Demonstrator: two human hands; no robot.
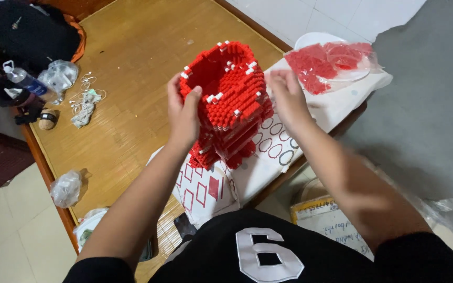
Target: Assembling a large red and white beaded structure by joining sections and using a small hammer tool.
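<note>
A tall hollow model built of small red bricks with a few white ones (232, 99) is tilted above printed instruction sheets (205, 191) on a bamboo-matted wooden table (132, 57). My left hand (183, 112) grips its left side, thumb on the rim. On the model's right, my right hand (288, 97) is blurred, its fingers bent and close to the upper right edge; whether it touches the model or pinches a small brick is unclear.
A clear bag of loose red bricks (329, 60) lies on a white plate at the back right. A black bag (24, 31), a water bottle (23, 78), tangled earphones (86, 99) and crumpled plastic bags (66, 187) sit at the left. A cardboard box (323, 217) stands below the table edge.
</note>
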